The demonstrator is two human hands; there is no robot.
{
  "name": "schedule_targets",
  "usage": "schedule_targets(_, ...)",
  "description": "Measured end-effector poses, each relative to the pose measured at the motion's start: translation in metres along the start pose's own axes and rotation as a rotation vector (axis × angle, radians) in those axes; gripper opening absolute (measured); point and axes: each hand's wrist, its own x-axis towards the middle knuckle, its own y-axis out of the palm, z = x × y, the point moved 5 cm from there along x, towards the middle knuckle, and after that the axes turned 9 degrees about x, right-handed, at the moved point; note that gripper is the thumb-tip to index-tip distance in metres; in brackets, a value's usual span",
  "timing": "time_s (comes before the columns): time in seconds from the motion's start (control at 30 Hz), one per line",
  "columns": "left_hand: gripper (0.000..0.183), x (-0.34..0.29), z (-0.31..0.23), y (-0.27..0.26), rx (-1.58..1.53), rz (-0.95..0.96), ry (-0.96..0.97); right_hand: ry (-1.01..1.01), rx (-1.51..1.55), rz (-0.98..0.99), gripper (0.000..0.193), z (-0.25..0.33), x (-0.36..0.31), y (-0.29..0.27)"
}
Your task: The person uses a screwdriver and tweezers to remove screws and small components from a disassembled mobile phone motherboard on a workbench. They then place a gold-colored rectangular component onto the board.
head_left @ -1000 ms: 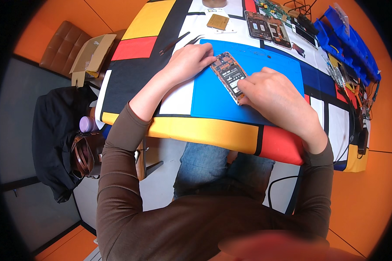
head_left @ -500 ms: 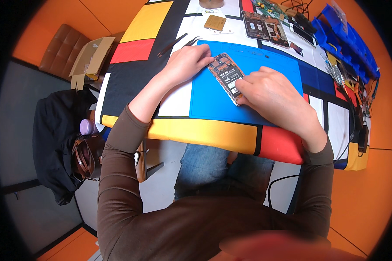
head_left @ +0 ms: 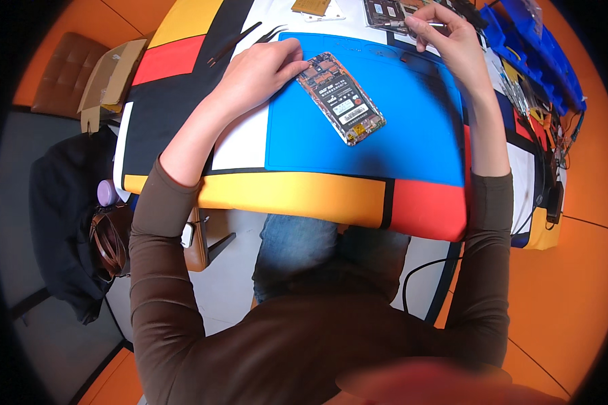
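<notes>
Now, the opened phone (head_left: 341,98) lies back-up and diagonal on the blue work mat (head_left: 412,145), its back cover off so that the board and battery face me. My left hand (head_left: 260,67) rests on the mat at the phone's upper-left corner, fingers loosely curled, fingertips touching that corner; I judge this contact is there to keep the phone from sliding on the mat. My right hand (head_left: 449,37) is well apart from the phone, up past the mat's far edge, and it pinches a thin metal tool (head_left: 425,24) between thumb and forefinger. The tool's tip points toward a parts tray (head_left: 385,12) just beyond the mat. What the tip touches there is too small to tell.

So the phone sits between my 2 hands: touching the left one, near but clear of the right one.

A pair of dark tweezers (head_left: 240,37) lies on the table (head_left: 304,192) beyond my left hand, just off the mat, within easy reach. Blue bins (head_left: 544,54) stand along the right edge of the table, beyond my right forearm. A cardboard box (head_left: 108,77) stands to the left, off the table.
</notes>
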Motion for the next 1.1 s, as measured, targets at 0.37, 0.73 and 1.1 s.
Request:
schedule_targets(0.37, 0.019, -0.002, -0.002, 0.0, -0.04, -0.028, 0.012, 0.001, 0.241, -0.008, 0.013, -0.081, 0.038, 0.029)
schedule_targets(0.73, 0.022, -0.004, -0.002, -0.001, -0.011, -0.08, 0.056, 0.086, 0.471, -0.012, 0.012, -0.066, 0.031, 0.044)
schedule_targets(1.1, 0.022, -0.006, -0.002, 0.002, -0.007, -0.066, 0.046, 0.071, 0.528, 0.035, 0.013, -0.069, 0.033, 0.052)
